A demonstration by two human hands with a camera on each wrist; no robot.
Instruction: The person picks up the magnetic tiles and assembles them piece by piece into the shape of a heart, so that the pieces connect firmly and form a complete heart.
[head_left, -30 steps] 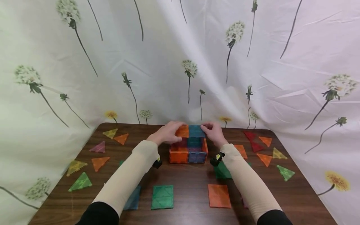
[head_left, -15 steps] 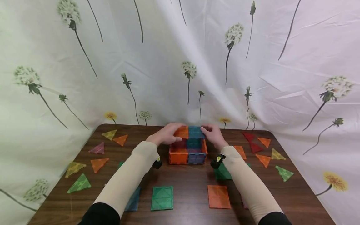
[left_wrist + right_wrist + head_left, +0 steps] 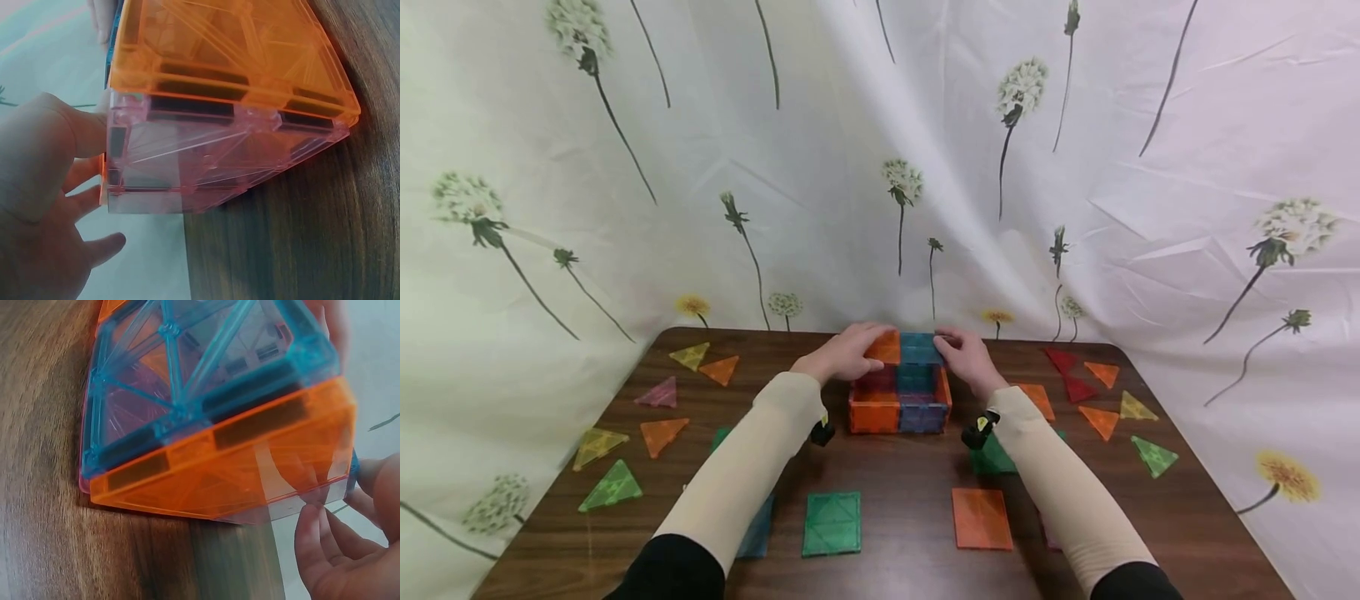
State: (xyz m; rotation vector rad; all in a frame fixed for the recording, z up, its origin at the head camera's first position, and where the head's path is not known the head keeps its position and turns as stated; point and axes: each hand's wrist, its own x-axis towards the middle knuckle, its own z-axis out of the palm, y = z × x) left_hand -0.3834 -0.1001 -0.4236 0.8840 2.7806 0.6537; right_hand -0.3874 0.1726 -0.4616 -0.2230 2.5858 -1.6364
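A low box of clear magnetic tiles point(image 3: 874, 418) stands at the table's far middle, open at the top, with orange and blue-purple front panels. Along its back edge an orange square tile point(image 3: 887, 347) and a blue square tile point(image 3: 921, 347) rise side by side. My left hand point(image 3: 845, 355) pinches the orange tile at its left, thumb in front and fingers behind. At the other end my right hand point(image 3: 970, 362) pinches the blue tile's right edge. The left wrist view shows the box's pink side panel point(image 3: 206, 159); an orange side panel point(image 3: 244, 469) faces the right wrist camera.
A green square tile point(image 3: 832, 523) and an orange square tile point(image 3: 982, 519) lie flat in front. More green tile point(image 3: 992, 454) shows beside the right forearm. Triangular tiles, such as a light green one point(image 3: 613, 486) and a red one point(image 3: 1078, 388), lie along both sides. A flowered cloth point(image 3: 820, 167) hangs behind the table.
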